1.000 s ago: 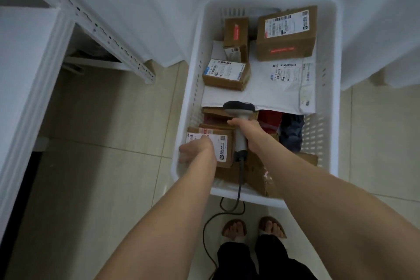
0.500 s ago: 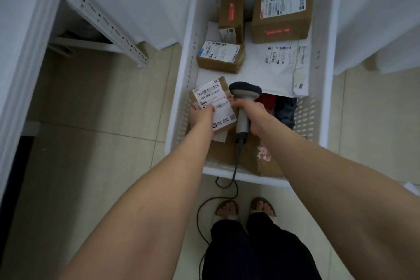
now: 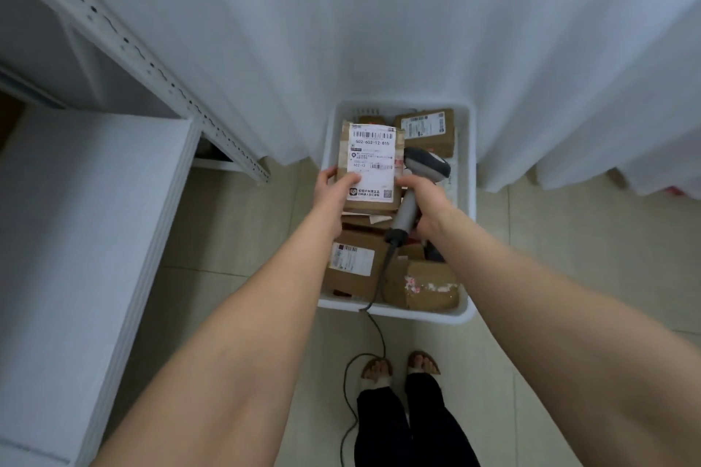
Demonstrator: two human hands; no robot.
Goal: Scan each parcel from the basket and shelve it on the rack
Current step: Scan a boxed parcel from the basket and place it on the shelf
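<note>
My left hand (image 3: 335,188) grips a small brown cardboard parcel (image 3: 370,163) by its lower left edge, white barcode label facing me, lifted above the white basket (image 3: 468,201). My right hand (image 3: 426,207) holds the grey handle of a barcode scanner (image 3: 419,178), whose dark head sits just right of the parcel. Its index finger touches the parcel's right edge. Several more brown parcels (image 3: 354,263) lie in the basket below. The white rack shelf (image 3: 76,239) is at the left.
A perforated white rack upright (image 3: 178,95) runs diagonally at the upper left. White curtains (image 3: 417,30) hang behind the basket. The scanner cable (image 3: 373,349) trails over the basket's near rim onto the tiled floor by my sandalled feet (image 3: 398,368).
My left hand has lifted the labelled parcel out of the basket and turned its label up towards me. The scanner came up beside it, and the camera tilted upward.
</note>
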